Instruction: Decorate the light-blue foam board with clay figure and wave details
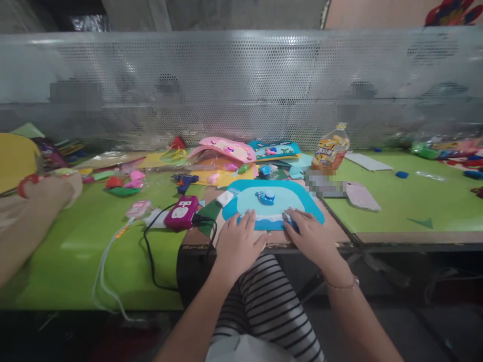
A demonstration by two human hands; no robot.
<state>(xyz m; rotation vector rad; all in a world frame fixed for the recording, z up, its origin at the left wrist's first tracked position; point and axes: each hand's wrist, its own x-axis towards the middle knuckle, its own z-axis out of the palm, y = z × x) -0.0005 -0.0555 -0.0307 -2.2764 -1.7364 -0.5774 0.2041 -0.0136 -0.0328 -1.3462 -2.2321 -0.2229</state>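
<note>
A blue foam-like sheet [314, 207] with a paler blue centre lies in front of me. On it sits a small blue clay-like figure [267, 198]. A thin white strip [267, 218] runs along the pale area's near edge. My left hand [239, 241] rests palm down on the sheet's near left edge, its fingers stretched and apart. Over the near right part, my right hand [311, 234] has its fingers spread, the tips touching the sheet by the strip's right end. Nothing shows in either hand. A small white piece [225, 199] lies at the sheet's left edge.
Left of the sheet are a magenta device [181, 213] with cables and a dark blue glue gun [184, 182]. Behind stand pink [222, 148] and blue decorated pieces [277, 150]. A bottle [331, 148] and phone [363, 196] lie right. Another person's hand [53, 188] holds red-handled scissors.
</note>
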